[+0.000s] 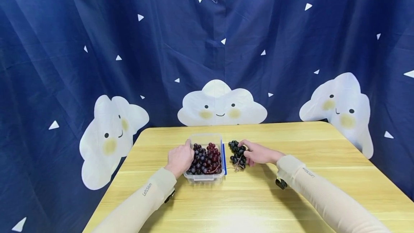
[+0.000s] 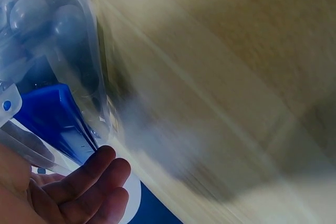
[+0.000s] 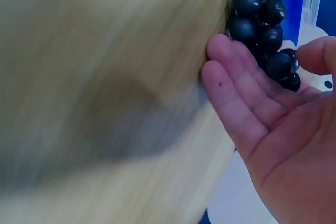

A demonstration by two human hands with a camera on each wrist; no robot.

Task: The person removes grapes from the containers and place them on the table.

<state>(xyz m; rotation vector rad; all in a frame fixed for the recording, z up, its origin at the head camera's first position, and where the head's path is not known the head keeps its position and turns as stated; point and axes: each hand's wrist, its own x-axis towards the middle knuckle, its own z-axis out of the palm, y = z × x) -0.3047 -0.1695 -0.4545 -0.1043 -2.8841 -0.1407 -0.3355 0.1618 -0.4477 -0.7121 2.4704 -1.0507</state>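
A clear plastic container (image 1: 204, 177) sits on the table, holding dark purple grapes (image 1: 200, 159) on the left and redder grapes (image 1: 212, 152) on the right. My left hand (image 1: 180, 158) grips its left side, one finger along the rim; in the left wrist view the fingers bend beside a blue latch flap (image 2: 58, 121), and the thumb is hidden. To the container's right, a bunch of black grapes (image 1: 238, 152) lies on the tabletop with its brown stem toward me. My right hand (image 1: 260, 154) holds this bunch from the right, thumb and fingers on either side of it (image 3: 257, 24).
The light wooden table (image 1: 258, 197) reaches back to a dark blue curtain (image 1: 226, 56) printed with clouds and triangles. Another blue latch flap (image 1: 225, 159) hangs down on the container's right side, between it and the black grapes.
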